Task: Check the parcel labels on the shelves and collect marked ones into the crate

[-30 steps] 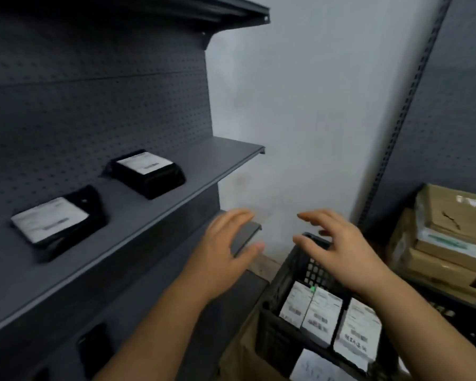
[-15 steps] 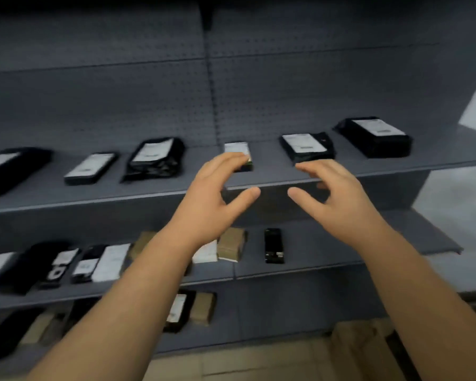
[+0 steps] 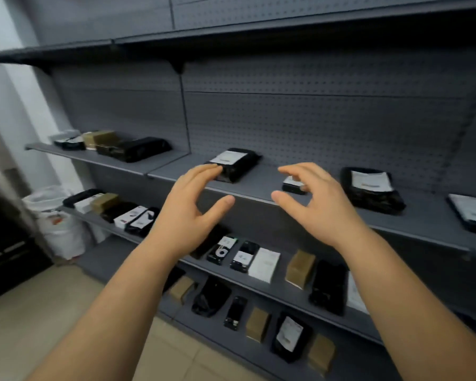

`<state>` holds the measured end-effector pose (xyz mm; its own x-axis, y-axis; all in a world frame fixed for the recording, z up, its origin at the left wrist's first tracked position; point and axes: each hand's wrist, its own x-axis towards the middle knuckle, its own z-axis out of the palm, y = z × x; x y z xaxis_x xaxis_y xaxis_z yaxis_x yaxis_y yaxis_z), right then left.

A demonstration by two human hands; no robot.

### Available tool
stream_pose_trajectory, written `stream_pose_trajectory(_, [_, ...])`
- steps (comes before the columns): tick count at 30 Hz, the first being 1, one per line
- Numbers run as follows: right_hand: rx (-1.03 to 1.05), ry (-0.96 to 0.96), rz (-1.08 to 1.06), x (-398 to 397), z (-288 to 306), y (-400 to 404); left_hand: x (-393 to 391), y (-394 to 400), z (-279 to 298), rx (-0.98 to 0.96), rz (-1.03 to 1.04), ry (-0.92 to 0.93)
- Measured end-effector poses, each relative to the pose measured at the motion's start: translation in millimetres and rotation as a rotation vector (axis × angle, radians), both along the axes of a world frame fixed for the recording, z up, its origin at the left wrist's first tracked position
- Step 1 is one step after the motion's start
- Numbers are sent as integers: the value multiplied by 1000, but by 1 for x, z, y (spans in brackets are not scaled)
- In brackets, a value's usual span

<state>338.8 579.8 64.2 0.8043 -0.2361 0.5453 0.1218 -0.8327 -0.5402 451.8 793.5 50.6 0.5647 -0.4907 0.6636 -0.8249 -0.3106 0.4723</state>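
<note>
Only blurred parcel labels (image 3: pixel 229 157) (unreadable)

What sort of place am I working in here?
Probably a parcel stockroom or pick-up depot: grey pegboard shelves in tiers, black labelled parcels and small brown boxes laid out along them, and a full white sack on the floor.

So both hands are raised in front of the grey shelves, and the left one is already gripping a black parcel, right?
Not quite. In the head view both hands are raised before the grey shelves, but the left hand is empty, its fingers spread in the air in front of the black parcel. The right hand holds nothing either.
</note>
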Motion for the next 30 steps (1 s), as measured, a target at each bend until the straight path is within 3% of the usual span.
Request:
stream_pose_trajectory(6, [12, 50, 168, 129, 1, 83, 92, 97, -4, -1, 170, 54])
stream_pose_trajectory(22, [37, 80, 636, 461, -16, 233, 312, 254, -9, -3, 643, 93])
stream_pose_trajectory(30, [-19, 80, 700, 577, -29, 322, 411, 335, -20, -13, 716, 123])
